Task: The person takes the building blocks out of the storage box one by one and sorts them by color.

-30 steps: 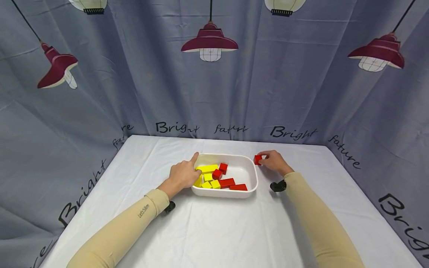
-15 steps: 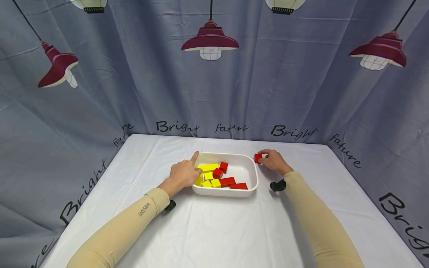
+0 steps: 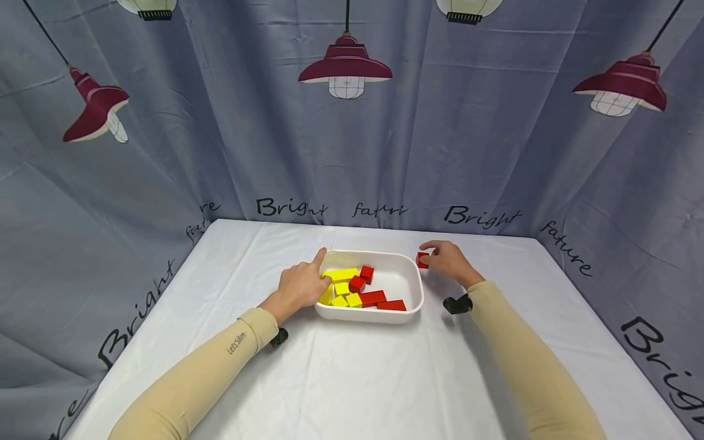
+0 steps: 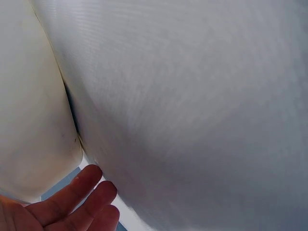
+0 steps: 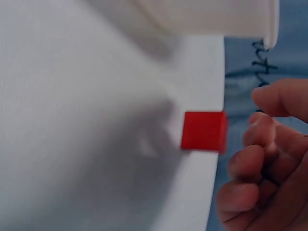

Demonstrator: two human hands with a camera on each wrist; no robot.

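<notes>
The small red wooden cube sits on the white cloth-covered table, just outside the right end of the white oval plastic tub; the right hand is beside it, fingers loosely bent and a little apart, and the right wrist view shows a clear gap between the fingertips and the cube, so nothing is gripped; the left hand rests against the tub's left rim, index finger straight along the edge, the other fingers relaxed and together, steadying the tub rather than grasping anything; inside the tub lie the yellow wooden blocks toward the left and the red wooden blocks toward the middle and near wall.

The work in hand looks like sorting blocks out of the tub by colour, with the red cube just placed to the right; to do it well, I would judge that the right hand should draw straight back from the cube without brushing it, since it is light and would slide on the cloth; the next reach should come in over the tub's rim from above, pinching one red block on two opposite faces and lifting clear before moving sideways; the left hand does best keeping its light pressure on the rim so the tub does not shift.
</notes>
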